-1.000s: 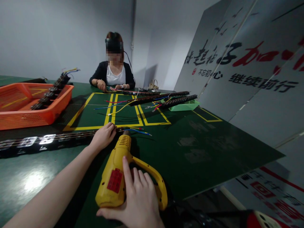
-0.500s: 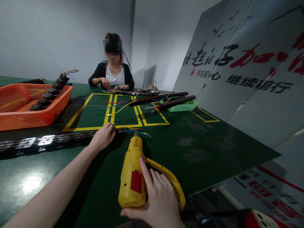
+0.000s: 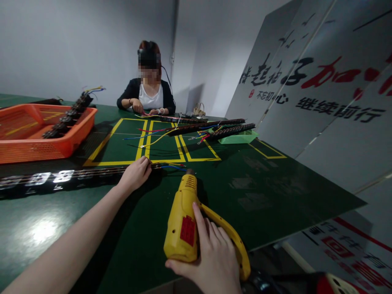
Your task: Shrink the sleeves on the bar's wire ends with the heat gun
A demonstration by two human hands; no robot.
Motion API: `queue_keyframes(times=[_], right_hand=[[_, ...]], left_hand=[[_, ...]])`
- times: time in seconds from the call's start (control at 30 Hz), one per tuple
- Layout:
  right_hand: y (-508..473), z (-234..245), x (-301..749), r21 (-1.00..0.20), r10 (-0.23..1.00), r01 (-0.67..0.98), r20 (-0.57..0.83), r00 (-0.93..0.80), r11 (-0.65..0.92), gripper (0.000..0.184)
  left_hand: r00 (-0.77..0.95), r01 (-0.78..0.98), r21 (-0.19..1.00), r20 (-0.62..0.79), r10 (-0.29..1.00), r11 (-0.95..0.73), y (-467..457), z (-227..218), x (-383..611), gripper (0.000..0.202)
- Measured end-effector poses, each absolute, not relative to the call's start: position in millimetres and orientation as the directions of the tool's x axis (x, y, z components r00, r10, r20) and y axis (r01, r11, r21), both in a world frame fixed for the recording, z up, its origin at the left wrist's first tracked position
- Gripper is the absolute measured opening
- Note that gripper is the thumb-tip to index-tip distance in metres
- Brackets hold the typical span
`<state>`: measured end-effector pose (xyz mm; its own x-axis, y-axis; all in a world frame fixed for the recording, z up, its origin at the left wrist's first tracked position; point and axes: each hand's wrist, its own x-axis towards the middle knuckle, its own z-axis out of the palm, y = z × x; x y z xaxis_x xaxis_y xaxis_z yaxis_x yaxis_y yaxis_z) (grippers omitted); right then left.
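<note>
My right hand (image 3: 214, 249) is closed round a yellow heat gun (image 3: 180, 220) with a red label. The gun's metal nozzle (image 3: 191, 172) is at the tips of several coloured wires (image 3: 171, 165); whether it touches them I cannot tell. These wires come from the end of a long black strip assembly (image 3: 88, 176) lying across the left of the table. My left hand (image 3: 136, 173) is closed at that end, gripping the strip where the wires leave it. Its fingertips are partly hidden.
An orange basket (image 3: 61, 149) at the left holds a similar strip (image 3: 69, 114). More wired strips (image 3: 211, 126) lie ahead, some across a green basket (image 3: 239, 137). Another person (image 3: 150, 94) sits across the green table (image 3: 275, 196), handling wires. The table's right edge slopes away near my right.
The heat gun has moved to the right in my right hand, its nozzle now nearer the wire tips. My left hand stays on the strip's end. The view has shifted slightly.
</note>
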<state>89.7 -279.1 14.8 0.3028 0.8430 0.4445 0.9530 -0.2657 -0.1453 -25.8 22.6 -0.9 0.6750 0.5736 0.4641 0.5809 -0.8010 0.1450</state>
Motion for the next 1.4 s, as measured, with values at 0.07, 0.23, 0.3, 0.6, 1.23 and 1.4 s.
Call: queue_keyframes(times=[0.07,0.23,0.3,0.6,1.23,1.4], right_hand=[[-278.4,15.4,88.2,-0.143,0.844,0.954,0.445,0.3,-0.264,0.129],[-273.9,12.9,80.4,-0.168,0.846,0.952,0.439,0.303,-0.254,0.121],[-269.4,12.2,75.2,-0.193,0.83,0.947,0.459,0.318,-0.257,0.123],[-244.6,21.2,51.1,-0.176,0.888,0.971,0.404,0.219,-0.16,0.126],[-241.3,19.0,50.9,-0.233,0.914,0.967,0.36,0.187,-0.106,0.131],[-253.8,18.1,67.4,-0.249,0.901,0.961,0.379,0.209,-0.118,0.128]], left_hand=[[0.67,0.592,0.142,0.459,0.583,-0.793,21.7,0.0,-25.0,0.032],[0.671,0.602,0.137,0.447,0.592,-0.786,21.6,0.7,-23.5,0.033],[0.669,0.607,0.14,0.441,0.598,-0.782,22.2,0.4,-23.3,0.033],[0.667,0.604,0.129,0.459,0.587,-0.787,19.8,0.7,-20.9,0.031],[0.642,0.622,0.177,0.441,0.627,-0.763,22.4,2.9,-25.5,0.029],[0.63,0.632,0.183,0.445,0.637,-0.753,23.2,2.3,-24.1,0.031]])
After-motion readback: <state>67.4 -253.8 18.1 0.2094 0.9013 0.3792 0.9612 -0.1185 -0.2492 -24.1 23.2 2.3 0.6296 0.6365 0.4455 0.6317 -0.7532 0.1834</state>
